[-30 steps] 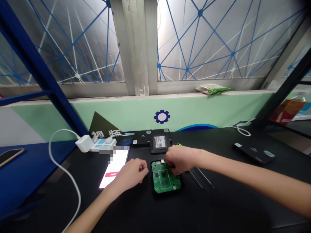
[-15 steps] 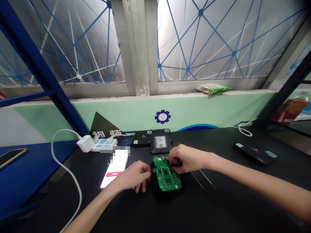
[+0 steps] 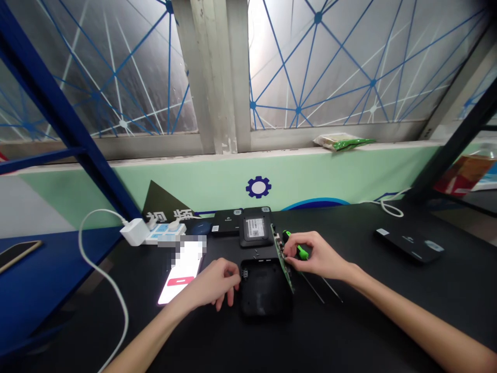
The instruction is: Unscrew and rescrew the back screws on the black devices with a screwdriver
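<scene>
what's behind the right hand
Green and black handle parts show past the right hand; two thin metal shafts lie below it. The hand covers the middle, hiding how they join.

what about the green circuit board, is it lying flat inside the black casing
No, the right hand holds the green circuit board nearly edge-on, and the black casing lies open.

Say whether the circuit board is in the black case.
Out: right hand holds the circuit board edge-on; the floor of the black case shows.
</scene>
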The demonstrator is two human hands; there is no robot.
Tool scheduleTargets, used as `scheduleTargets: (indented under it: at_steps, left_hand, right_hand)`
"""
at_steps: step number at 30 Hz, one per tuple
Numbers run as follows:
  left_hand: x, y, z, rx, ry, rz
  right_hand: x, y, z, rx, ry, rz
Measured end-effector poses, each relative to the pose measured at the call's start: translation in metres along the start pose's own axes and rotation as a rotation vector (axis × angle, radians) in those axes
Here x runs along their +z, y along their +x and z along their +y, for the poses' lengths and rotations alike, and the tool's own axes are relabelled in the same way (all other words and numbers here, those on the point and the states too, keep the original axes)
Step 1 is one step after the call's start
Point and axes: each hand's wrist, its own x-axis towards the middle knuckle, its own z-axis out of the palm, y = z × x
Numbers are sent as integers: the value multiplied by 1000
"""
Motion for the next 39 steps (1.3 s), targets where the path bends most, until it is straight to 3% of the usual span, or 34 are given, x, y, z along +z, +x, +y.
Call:
scheduleTargets:
  at_steps: [9, 14, 28, 39]
  left_hand:
    - [0, 0, -2, -14, -6, -10]
    - [0, 0, -1, -17, -11, -18]
    - [2, -1, -2, 10, -1, -15]
    - [2, 1, -4, 13, -7, -37]
  right_hand:
    - [1, -4, 0, 30, 198, 97]
    - [5, -6, 1, 93, 291, 80]
    - [16, -6, -7, 37, -114, -51]
    - [22, -6, -11, 69, -292, -107]
